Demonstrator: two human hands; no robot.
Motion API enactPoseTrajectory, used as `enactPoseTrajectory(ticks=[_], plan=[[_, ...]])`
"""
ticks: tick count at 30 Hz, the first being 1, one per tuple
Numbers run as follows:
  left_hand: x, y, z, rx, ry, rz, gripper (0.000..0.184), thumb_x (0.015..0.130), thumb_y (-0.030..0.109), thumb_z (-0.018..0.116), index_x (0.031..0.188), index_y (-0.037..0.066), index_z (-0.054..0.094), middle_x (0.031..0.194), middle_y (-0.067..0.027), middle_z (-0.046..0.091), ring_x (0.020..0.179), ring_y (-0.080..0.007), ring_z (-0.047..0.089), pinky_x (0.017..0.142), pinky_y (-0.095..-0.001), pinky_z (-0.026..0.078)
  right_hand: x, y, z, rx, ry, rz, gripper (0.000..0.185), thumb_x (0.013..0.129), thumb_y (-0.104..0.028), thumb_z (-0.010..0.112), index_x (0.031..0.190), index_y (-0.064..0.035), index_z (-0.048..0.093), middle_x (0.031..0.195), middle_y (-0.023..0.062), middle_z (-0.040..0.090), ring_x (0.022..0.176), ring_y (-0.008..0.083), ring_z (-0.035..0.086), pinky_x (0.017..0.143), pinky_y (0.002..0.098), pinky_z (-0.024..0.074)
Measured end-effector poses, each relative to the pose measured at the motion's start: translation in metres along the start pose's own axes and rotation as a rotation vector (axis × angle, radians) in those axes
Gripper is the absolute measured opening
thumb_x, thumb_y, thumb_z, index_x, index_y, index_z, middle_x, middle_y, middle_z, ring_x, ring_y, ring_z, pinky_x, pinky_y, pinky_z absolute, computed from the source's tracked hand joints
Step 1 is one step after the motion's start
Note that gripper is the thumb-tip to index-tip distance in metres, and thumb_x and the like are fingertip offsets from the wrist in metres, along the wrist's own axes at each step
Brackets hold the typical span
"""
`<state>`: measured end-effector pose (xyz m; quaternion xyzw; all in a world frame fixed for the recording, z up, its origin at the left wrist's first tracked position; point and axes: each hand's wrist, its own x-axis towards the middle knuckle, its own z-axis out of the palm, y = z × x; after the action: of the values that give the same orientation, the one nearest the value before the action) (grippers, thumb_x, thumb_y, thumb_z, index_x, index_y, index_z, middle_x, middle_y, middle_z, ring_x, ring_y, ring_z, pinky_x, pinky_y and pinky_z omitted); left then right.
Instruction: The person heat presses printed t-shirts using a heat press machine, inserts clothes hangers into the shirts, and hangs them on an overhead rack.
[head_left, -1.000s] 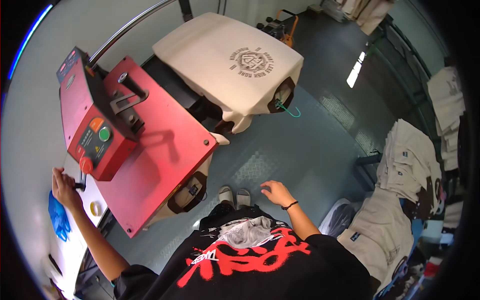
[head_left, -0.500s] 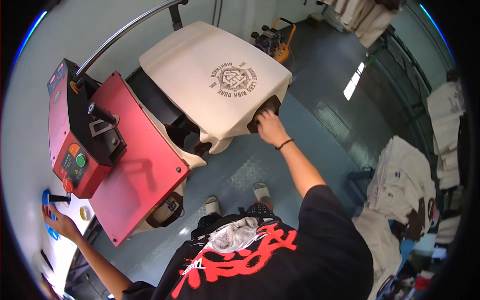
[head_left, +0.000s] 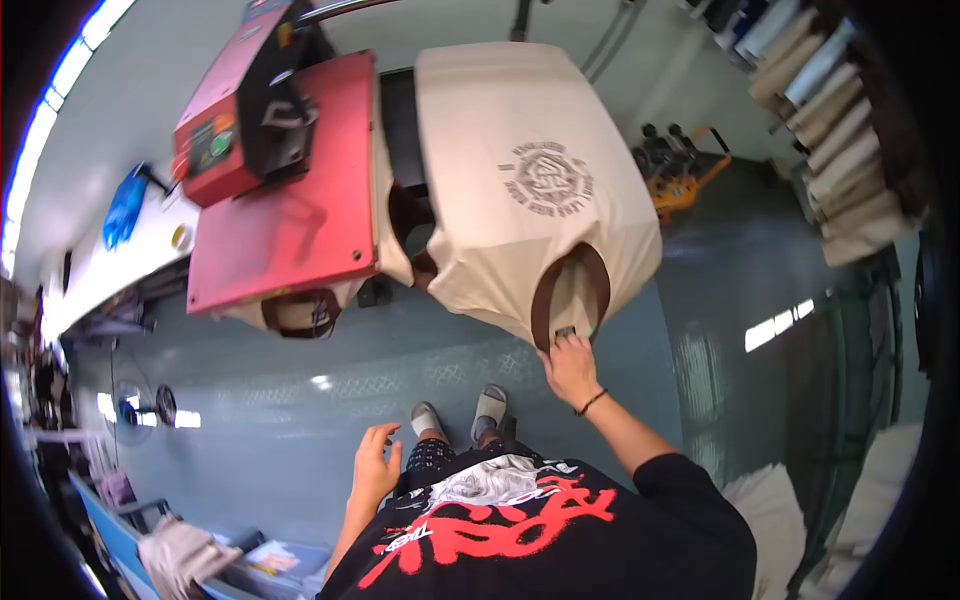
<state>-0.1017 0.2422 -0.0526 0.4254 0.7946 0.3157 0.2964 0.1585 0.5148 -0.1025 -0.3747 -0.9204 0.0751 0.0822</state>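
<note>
A cream T-shirt (head_left: 490, 110) with a dark round print and brown neckband lies stretched over the heat press's right-hand platen. My right hand (head_left: 573, 372) has closed its fingers on the back of the collar, by the neck label, drawing the neck opening toward me. In front of my body my left hand (head_left: 376, 466) hangs over the floor, fingers apart and holding nothing. To the left, the red upper plate (head_left: 290, 215) of the heat press sits lowered over another cream shirt (head_left: 255, 312), whose brown collar pokes out below.
A white table (head_left: 90, 280) at the left bears a blue item (head_left: 126, 208) and a tape roll (head_left: 182, 238). An orange-framed machine (head_left: 680, 185) stands on the floor at the right back. Shirts hang on a rack (head_left: 840, 130); piled cream shirts (head_left: 770, 520) sit at right.
My left hand has come away from the table to in front of my body. My right hand now pulls the collar out toward me. The view has turned.
</note>
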Motion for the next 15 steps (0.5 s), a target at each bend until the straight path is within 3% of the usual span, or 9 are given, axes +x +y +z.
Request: enactPoseTrajectory(ticks=[3, 6, 7, 9, 10, 12, 13, 15], plan=[[-0.035, -0.026, 0.007, -0.024, 0.143, -0.14, 0.03, 0.081, 0.004, 0.062, 0.111, 0.006, 0.06, 0.092, -0.0113, 0.061, 0.072, -0.0214, 0.06, 0.064, -0.0328, 0.049, -0.045, -0.03, 0.021, -0.017, -0.207, -0.022, 0.03, 0.087, -0.031, 0.057, 0.084, -0.0028, 0.065, 0.079, 0.0169, 0.063, 0.081, 0.0317, 0.06, 0.075, 0.0433, 0.0448], [-0.074, -0.065, 0.012, -0.004, 0.225, -0.249, 0.028, 0.082, 0.004, 0.062, 0.11, 0.005, 0.061, 0.087, -0.0106, 0.062, 0.07, -0.0212, 0.059, 0.064, -0.0326, 0.049, -0.083, -0.04, 0.037, 0.085, -0.414, 0.018, 0.031, 0.086, -0.032, 0.057, 0.081, -0.0031, 0.066, 0.079, 0.0202, 0.064, 0.075, 0.0351, 0.064, 0.069, 0.0463, 0.0475], [-0.087, -0.074, 0.013, -0.009, 0.234, -0.297, 0.028, 0.082, 0.004, 0.062, 0.109, 0.005, 0.061, 0.086, -0.0105, 0.062, 0.069, -0.0211, 0.059, 0.064, -0.0327, 0.049, -0.094, -0.038, 0.043, 0.079, -0.411, 0.004, 0.031, 0.086, -0.032, 0.057, 0.081, -0.0031, 0.066, 0.079, 0.0202, 0.064, 0.075, 0.0351, 0.064, 0.069, 0.0463, 0.0475], [-0.114, -0.093, 0.018, 0.017, 0.249, -0.278, 0.026, 0.082, 0.007, 0.063, 0.108, 0.004, 0.062, 0.081, -0.0106, 0.063, 0.067, -0.0213, 0.06, 0.065, -0.033, 0.05, -0.118, -0.03, 0.053, 0.097, -0.661, 0.005, 0.035, 0.088, -0.033, 0.055, 0.084, 0.0001, 0.066, 0.084, 0.023, 0.066, 0.078, 0.0396, 0.065, 0.069, 0.0486, 0.0489], [-0.128, -0.102, 0.022, 0.002, 0.218, -0.322, 0.026, 0.082, 0.009, 0.064, 0.107, 0.004, 0.063, 0.08, -0.0109, 0.064, 0.067, -0.0215, 0.061, 0.066, -0.0336, 0.05, -0.131, -0.028, 0.057, 0.088, -0.65, -0.001, 0.035, 0.088, -0.033, 0.055, 0.084, 0.0001, 0.066, 0.084, 0.023, 0.066, 0.078, 0.0396, 0.065, 0.069, 0.0486, 0.0489], [-0.157, -0.117, 0.032, -0.033, 0.187, -0.366, 0.025, 0.082, 0.011, 0.064, 0.106, 0.004, 0.063, 0.079, -0.0112, 0.064, 0.066, -0.0218, 0.061, 0.067, -0.0341, 0.051, -0.165, -0.025, 0.06, 0.135, -1.013, -0.09, 0.04, 0.091, -0.035, 0.052, 0.088, 0.0024, 0.065, 0.088, 0.0224, 0.067, 0.079, 0.04, 0.064, 0.073, 0.0471, 0.0491], [-0.172, -0.123, 0.038, -0.044, 0.195, -0.386, 0.025, 0.082, 0.012, 0.064, 0.105, 0.004, 0.064, 0.079, -0.0115, 0.065, 0.067, -0.0222, 0.062, 0.067, -0.0344, 0.051, -0.18, -0.025, 0.059, 0.115, -1.011, -0.093, 0.04, 0.091, -0.035, 0.052, 0.088, 0.0024, 0.065, 0.088, 0.0224, 0.067, 0.079, 0.04, 0.064, 0.073, 0.0471, 0.0491], [-0.204, -0.136, 0.053, -0.078, 0.21, -0.418, 0.025, 0.082, 0.013, 0.065, 0.104, 0.004, 0.065, 0.079, -0.0117, 0.066, 0.068, -0.0226, 0.063, 0.068, -0.0346, 0.051, -0.211, -0.025, 0.058, 0.305, -1.252, -0.246, 0.044, 0.092, -0.037, 0.052, 0.091, 0.0045, 0.064, 0.09, 0.0223, 0.067, 0.08, 0.0386, 0.064, 0.073, 0.0455, 0.0486]])
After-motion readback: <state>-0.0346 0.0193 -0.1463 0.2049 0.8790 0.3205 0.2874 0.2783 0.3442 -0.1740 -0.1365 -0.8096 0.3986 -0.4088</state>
